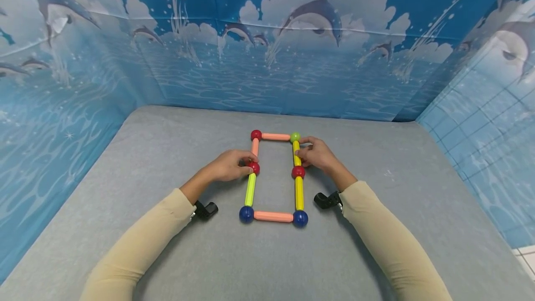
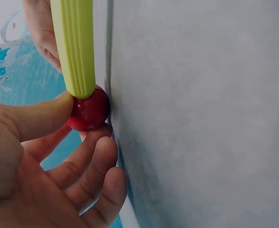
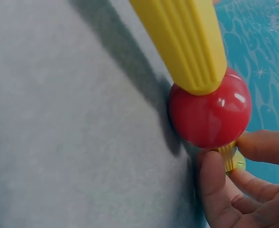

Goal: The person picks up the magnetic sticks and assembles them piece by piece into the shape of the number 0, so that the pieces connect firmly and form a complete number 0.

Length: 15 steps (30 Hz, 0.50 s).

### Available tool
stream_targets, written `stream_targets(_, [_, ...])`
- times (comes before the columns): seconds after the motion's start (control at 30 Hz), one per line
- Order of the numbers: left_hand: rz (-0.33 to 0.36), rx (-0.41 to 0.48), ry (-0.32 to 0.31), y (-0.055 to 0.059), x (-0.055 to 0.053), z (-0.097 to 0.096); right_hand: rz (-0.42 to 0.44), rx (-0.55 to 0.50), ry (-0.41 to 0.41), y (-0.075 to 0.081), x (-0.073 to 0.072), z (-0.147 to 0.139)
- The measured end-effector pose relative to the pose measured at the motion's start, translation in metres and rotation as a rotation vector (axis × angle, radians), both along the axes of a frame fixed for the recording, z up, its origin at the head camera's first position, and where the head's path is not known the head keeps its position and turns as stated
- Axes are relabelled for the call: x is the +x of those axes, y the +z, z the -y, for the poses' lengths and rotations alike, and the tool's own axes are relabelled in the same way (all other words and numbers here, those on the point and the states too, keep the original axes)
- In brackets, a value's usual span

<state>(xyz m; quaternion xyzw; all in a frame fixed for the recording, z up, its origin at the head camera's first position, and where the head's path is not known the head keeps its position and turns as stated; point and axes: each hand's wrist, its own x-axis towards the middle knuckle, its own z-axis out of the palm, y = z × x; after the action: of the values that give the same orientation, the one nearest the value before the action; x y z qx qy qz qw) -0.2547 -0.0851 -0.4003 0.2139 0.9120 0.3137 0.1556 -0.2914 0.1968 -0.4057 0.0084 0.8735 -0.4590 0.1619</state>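
On the grey table lies a rectangle built of ribbed rods and balls. My left hand (image 1: 227,166) pinches the red ball (image 2: 91,111) halfway along the left side, its thumb against the ball where the lime rod (image 1: 250,190) joins it. The far pink rod (image 1: 255,147) runs on from that ball, partly behind my fingers. On the right side my right hand (image 1: 319,154) pinches the far yellow rod (image 1: 296,147), just beyond another red ball (image 3: 213,111). A near yellow rod (image 1: 299,193) joins this ball from the other side.
A lime-green ball (image 1: 295,137) and a red ball (image 1: 256,135) form the far corners, joined by a pink rod (image 1: 276,137). Blue balls (image 1: 246,214) mark the near corners, with a pink rod (image 1: 273,217) between them. A dolphin-print curtain (image 1: 267,82) closes off the back.
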Motion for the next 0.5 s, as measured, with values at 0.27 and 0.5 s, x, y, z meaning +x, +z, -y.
stream_targets(0.27, [-0.029,-0.020,0.062,0.003,-0.010,-0.006,0.007,-0.009,-0.036,0.001,-0.015,0.004])
stream_targets(0.5, [-0.030,-0.052,0.101,0.005,-0.019,-0.011,0.005,0.019,-0.058,0.002,-0.028,0.006])
